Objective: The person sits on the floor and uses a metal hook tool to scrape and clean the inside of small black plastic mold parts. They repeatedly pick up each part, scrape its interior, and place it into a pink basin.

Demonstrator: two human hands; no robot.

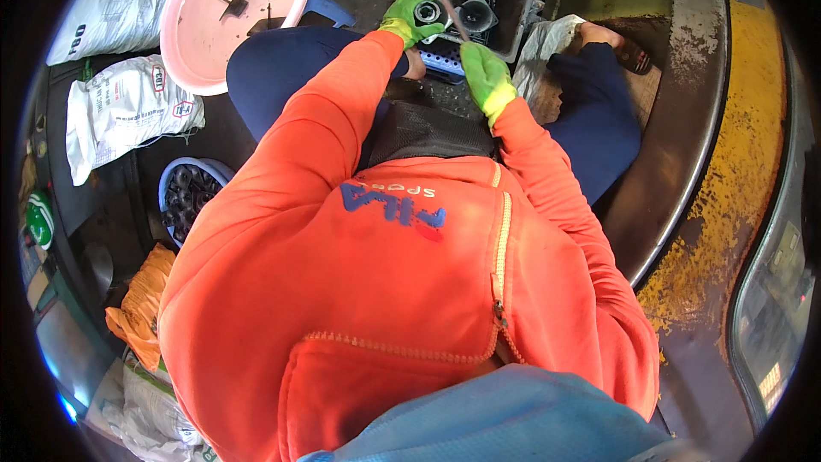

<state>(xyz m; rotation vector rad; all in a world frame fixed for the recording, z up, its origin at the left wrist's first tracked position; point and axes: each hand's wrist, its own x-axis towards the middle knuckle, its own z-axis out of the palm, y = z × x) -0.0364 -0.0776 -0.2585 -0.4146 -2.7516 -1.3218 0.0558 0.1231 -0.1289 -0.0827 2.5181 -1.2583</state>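
Note:
My left hand point(407, 17), in a green glove, is closed around a small round metal part point(427, 12) with a ring-shaped opening. In my right hand point(487, 77), gloved the same way, is a long thin stick-like tool point(448, 5), slanting up and left past the metal part; its outline is blurred and its exact kind is not clear. Just beyond both hands stands a dark rectangular crate point(523, 13). Inside it lie black parts, among them a round cup-shaped piece point(476, 14). A blue perforated basket point(445, 65) shows below the crate.
At far left is a pink basin point(184, 43) with a dark piece in it. White sacks point(132, 111), a basin of black parts point(190, 192) and an orange bag point(144, 299) lie along my left. A worn yellow metal edge point(744, 120) curves on the right.

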